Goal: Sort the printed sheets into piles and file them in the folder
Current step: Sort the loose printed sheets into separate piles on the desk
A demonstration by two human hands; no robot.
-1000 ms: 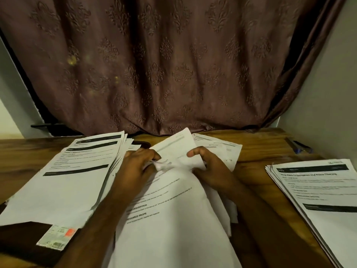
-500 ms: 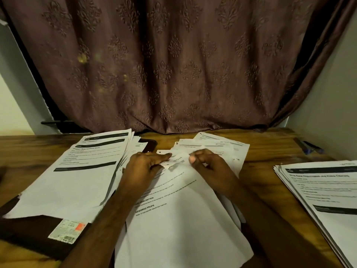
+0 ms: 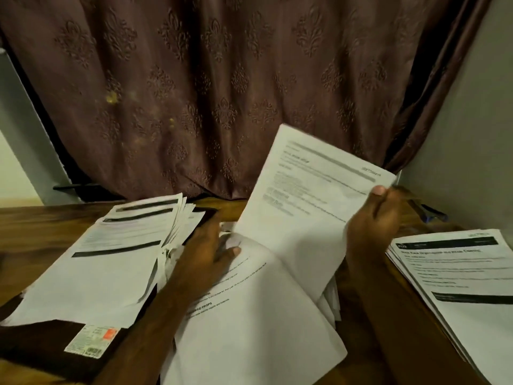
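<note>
Pinching one lifted sheet [image 3: 302, 201], right hand [image 3: 374, 226]; left hand [image 3: 205, 245] flat, three piles.

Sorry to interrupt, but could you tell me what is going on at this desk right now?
A person is sorting printed sheets on a wooden table. The right hand holds one sheet lifted off the middle pile, while the left hand rests flat on that pile. One sorted pile lies to the left on a dark folder, another to the right.
</note>
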